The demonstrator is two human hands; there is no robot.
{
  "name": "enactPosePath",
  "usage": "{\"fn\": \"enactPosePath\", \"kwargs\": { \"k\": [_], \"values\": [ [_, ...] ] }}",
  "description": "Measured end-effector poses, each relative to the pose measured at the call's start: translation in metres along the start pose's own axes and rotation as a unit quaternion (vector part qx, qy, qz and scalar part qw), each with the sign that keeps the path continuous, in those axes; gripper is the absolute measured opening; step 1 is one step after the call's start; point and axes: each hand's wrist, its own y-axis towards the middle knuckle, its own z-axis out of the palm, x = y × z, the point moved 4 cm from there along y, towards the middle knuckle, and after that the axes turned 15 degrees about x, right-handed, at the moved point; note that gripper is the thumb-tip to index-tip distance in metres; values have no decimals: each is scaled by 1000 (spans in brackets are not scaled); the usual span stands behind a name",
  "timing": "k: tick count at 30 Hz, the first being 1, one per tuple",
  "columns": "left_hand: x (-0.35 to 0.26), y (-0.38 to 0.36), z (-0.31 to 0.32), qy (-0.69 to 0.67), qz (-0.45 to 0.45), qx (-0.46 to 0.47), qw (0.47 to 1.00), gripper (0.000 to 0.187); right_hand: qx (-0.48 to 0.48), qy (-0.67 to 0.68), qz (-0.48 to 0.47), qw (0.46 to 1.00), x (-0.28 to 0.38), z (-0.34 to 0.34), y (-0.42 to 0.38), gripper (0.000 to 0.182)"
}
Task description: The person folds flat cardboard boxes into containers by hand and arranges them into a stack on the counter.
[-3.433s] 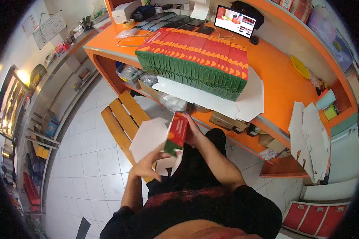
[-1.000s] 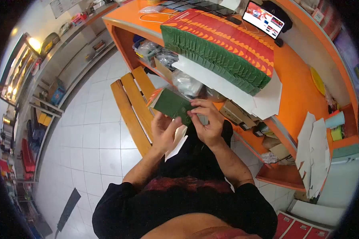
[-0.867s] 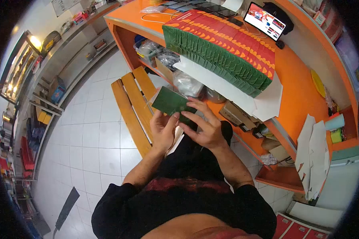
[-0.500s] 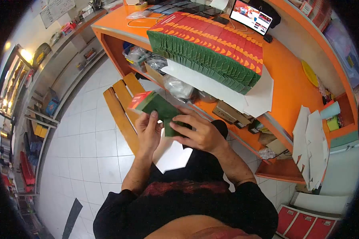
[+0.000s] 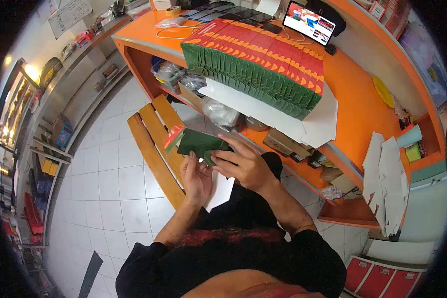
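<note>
Above my lap, both hands hold a folding carton (image 5: 199, 144) of green and red-orange printed card, its white inner side hanging below as an open flap (image 5: 220, 190). My left hand (image 5: 195, 178) grips its lower edge, thumb against the green panel. From the right, my right hand (image 5: 241, 163) has its fingers bent over the carton's green end. A long row of similar green and red cartons (image 5: 260, 54), packed tightly side by side, rests on the orange counter (image 5: 353, 99) ahead.
White card sheets (image 5: 263, 111) lie under the row and jut past the counter edge. A wooden slatted bench (image 5: 151, 144) stands left of my hands. Plastic bags and boxes (image 5: 283, 141) fill the shelf below. A lit tablet (image 5: 309, 22) stands behind the row.
The carton has turned and its green panels look flatter. My left hand has shifted slightly right and down, and the white flap shows narrower.
</note>
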Motion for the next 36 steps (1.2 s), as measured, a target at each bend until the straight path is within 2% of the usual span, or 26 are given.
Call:
{"fn": "enactPosePath", "kwargs": {
  "k": [3,6,9,10,12,14,15,16,19,22,25,29,32,35,36],
  "values": [
    [2,0,-2,-18,-17,-21,999,24,4,-14,21,1000,-2,12,-1,20],
    [3,-3,12,1,-18,-47,999,28,-41,-10,55,998,-1,26,-3,21],
    [5,-4,8,8,-13,-18,1000,23,-72,48,88,992,-7,32,-7,23],
    [6,-4,-4,122,-18,-8,992,21,-47,82,84,992,-13,33,-8,24],
    [10,-8,-34,346,-29,12,938,18,1,151,80,985,-23,33,-10,27],
    [5,-13,-22,488,35,85,868,20,-95,110,90,985,-7,2,-1,24],
    [5,-14,-16,552,68,119,822,22,-141,89,95,981,3,-17,5,23],
    [9,-14,-17,644,98,143,745,30,-111,16,49,992,14,-29,12,25],
    [22,-19,-19,578,40,156,800,36,-25,-61,-15,998,15,-6,1,28],
    [27,-12,-8,411,27,113,904,39,-42,-48,-13,998,-2,7,-2,25],
    [32,-11,-5,383,53,104,917,40,-20,-13,0,1000,-11,12,-5,23],
    [41,-9,-23,386,20,112,915,36,-16,73,54,996,-10,4,-9,17],
    [27,-6,3,459,-5,156,874,31,-49,244,171,953,-2,-18,-15,17],
    [20,-11,12,522,18,153,839,29,-22,87,107,990,6,-15,-17,17],
    [20,-11,17,518,38,143,843,26,2,15,104,994,7,-13,-16,16]
  ]
}}
